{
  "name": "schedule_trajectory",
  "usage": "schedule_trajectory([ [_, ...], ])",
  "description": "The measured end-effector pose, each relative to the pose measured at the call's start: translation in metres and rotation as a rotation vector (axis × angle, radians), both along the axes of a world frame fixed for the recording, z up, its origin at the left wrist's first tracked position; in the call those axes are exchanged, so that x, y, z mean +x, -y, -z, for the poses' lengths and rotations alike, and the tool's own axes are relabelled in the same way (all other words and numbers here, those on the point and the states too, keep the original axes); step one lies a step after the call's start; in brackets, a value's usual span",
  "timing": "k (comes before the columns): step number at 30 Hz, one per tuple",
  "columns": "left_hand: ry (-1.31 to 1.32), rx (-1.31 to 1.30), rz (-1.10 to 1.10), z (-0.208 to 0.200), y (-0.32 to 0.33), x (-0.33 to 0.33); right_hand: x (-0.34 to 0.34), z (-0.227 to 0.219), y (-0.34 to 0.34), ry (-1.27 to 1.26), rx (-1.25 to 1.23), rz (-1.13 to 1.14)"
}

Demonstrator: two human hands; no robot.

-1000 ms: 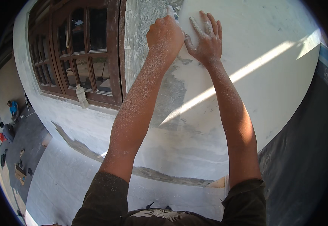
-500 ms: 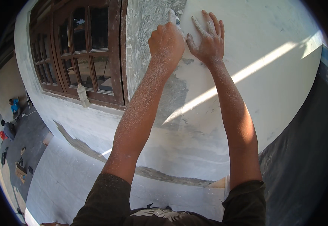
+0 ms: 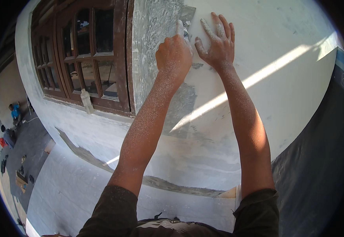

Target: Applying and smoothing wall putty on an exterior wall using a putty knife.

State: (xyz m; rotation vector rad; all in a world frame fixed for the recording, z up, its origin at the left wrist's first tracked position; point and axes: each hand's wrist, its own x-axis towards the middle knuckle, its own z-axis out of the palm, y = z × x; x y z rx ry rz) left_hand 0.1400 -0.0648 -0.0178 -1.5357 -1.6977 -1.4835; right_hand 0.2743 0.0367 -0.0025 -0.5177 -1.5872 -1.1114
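Plaster wall: one, whitish with rougher grey patches, curving a lot thanks to the fisheye; its top edge is cut off.
Dark sheet: one, past the wall's right edge, fading into the black rim so it's hard to make out.
Window: one, brown frame, six panes countable on the nearer leaf; the far leaf is too squashed to count.
Forearms: two, left and right, both reaching up the wall, pretty dusty, elbows nearly straight.
Left hand: wrapped into a fist around the tool, one white-dusted finger stretched up along it, knuckles out, palm hidden.
Right hand: just beside the left, fingers fanned, looks laid flat on the wall, all five digits showing.
People: two, way off past the wall's left edge, one in blue, one in grey, tiny tbh.
Bottle: one, clear-ish, at the window's lower edge.
Flat grey blade: one, poking out above the left fist, right of the window's right edge; grip end hidden.
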Motion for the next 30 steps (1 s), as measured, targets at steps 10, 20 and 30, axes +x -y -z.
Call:
schedule_trajectory([
  [10,0.041,-0.055,0.054,0.008,0.004,0.000,-0.001,0.000,-0.001,-0.005,-0.006,-0.012],
  [20,0.031,0.038,0.078,-0.002,-0.002,-0.002,-0.001,-0.001,-0.002,0.006,-0.001,-0.007],
  [30,0.008,0.062,0.054,-0.007,-0.004,-0.001,-0.003,0.000,0.000,-0.001,-0.012,-0.017],
])
